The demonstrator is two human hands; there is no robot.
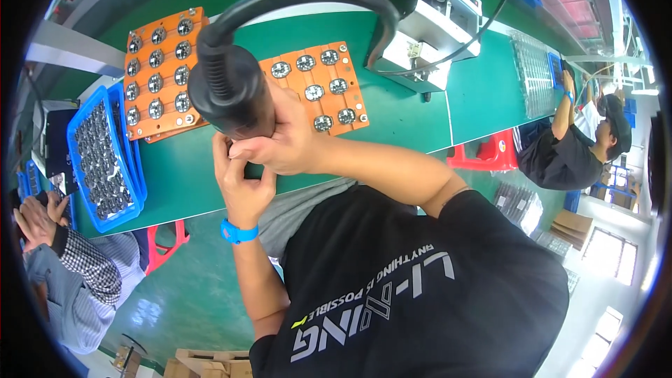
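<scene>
My right hand [280, 141] is wrapped around a thick black hand tool [231, 91] held close under the camera. A black hose curves from its top toward the grey machine. My left hand [241, 183], with a blue wristband [236, 232], is raised just under the tool's lower end and touches my right hand. Its fingers curl upward, and whatever lies between them is hidden. Behind the hands, on the green table [406, 115], lies an orange tray [329, 73] with several round metal parts. A second orange tray [162, 70], fuller, lies to its left.
A blue bin [105, 157] of small metal parts stands at the table's left end. A grey machine [430, 28] sits at the back. Red stools [490, 154] stand by the table. One co-worker [70, 266] sits at left, another [567, 150] at right.
</scene>
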